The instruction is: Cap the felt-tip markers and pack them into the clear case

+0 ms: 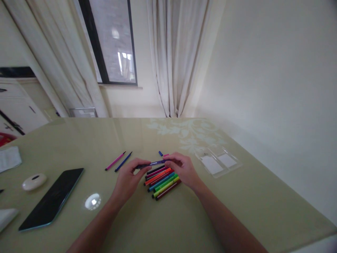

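Observation:
Between my two hands a dark purple felt-tip pen [157, 163] is held level, with white lettering on its barrel. My left hand [129, 178] pinches one end of it, and my right hand [183, 169] pinches the other. Just below lies a row of colored felt-tip pens [164, 184], side by side on the table; my right hand hides some of their ends. Beyond the hands lie a small blue cap [160, 153] and a partly hidden pink piece. To the left, an uncapped pink pen [115, 161] and an uncapped blue pen [123, 161] lie apart from the row.
A clear plastic case [218, 161] lies open on the right. On the left are a black tablet [52, 198], a white oval object [34, 182] and a folded white cloth or tissue [10, 159]. The table [147, 225] reaches the wall on the right.

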`<move>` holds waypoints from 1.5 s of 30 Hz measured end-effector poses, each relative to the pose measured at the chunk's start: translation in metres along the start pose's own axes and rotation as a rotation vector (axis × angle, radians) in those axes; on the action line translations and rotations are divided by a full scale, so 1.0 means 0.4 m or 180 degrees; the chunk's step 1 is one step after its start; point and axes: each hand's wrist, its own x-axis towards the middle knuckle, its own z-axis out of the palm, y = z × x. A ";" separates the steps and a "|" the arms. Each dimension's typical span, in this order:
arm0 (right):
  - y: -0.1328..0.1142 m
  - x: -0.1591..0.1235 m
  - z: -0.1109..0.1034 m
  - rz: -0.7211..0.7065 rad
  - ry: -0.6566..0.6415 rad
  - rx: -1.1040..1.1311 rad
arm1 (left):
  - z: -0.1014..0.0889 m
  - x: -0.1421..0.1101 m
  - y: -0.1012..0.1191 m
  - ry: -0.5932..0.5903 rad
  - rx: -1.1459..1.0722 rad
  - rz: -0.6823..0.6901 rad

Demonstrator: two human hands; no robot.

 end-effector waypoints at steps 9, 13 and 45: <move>-0.005 -0.002 0.009 0.0198 -0.0059 0.0203 | 0.011 -0.009 0.003 -0.0003 0.0027 -0.0077; 0.015 0.008 -0.012 0.0201 -0.0278 0.0055 | 0.000 0.011 -0.008 -0.0310 0.0192 -0.0086; 0.043 0.084 0.006 -0.0034 0.0174 -0.1213 | -0.028 0.050 -0.081 0.0109 0.0012 -0.0398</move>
